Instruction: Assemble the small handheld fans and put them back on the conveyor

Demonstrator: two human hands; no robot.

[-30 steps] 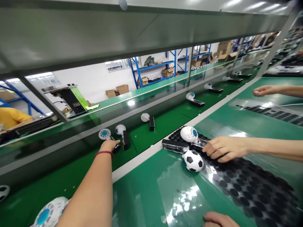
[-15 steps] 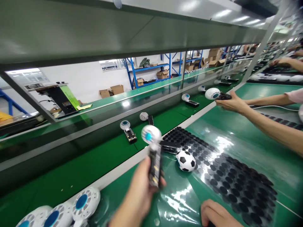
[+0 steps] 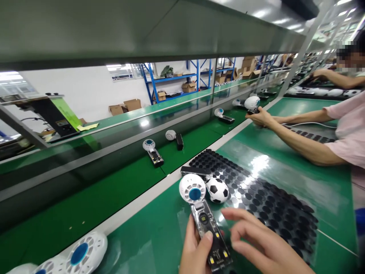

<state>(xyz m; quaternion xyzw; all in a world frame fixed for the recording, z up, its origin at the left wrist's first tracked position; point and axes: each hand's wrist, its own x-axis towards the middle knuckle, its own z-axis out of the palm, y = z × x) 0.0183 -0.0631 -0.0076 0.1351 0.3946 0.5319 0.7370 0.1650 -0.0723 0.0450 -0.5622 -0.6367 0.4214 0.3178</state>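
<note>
My left hand [image 3: 196,247] grips the dark handle of a small device with a white round slotted head [image 3: 192,188] and a blue disc in its middle. The exposed circuit board [image 3: 212,243] on the handle faces up, with my thumb pressed on it. Just to the right, my right hand [image 3: 259,238] has its fingers apart and nothing visible in them. Behind the held device lies a similar one, its head patterned like a soccer ball [image 3: 217,190] and its black handle [image 3: 196,171] pointing left.
Sheets of black round pads [image 3: 265,205] cover the bench at right. Similar devices [image 3: 154,152] lie along the green belt [image 3: 125,186]. More white heads [image 3: 85,253] sit at lower left. A co-worker's hands [image 3: 261,116] hold another device beyond the pads.
My left hand has brought the device nearer and to the right, turning its circuit board up. My right hand has risen beside it and spread its fingers. The view has shifted right.
</note>
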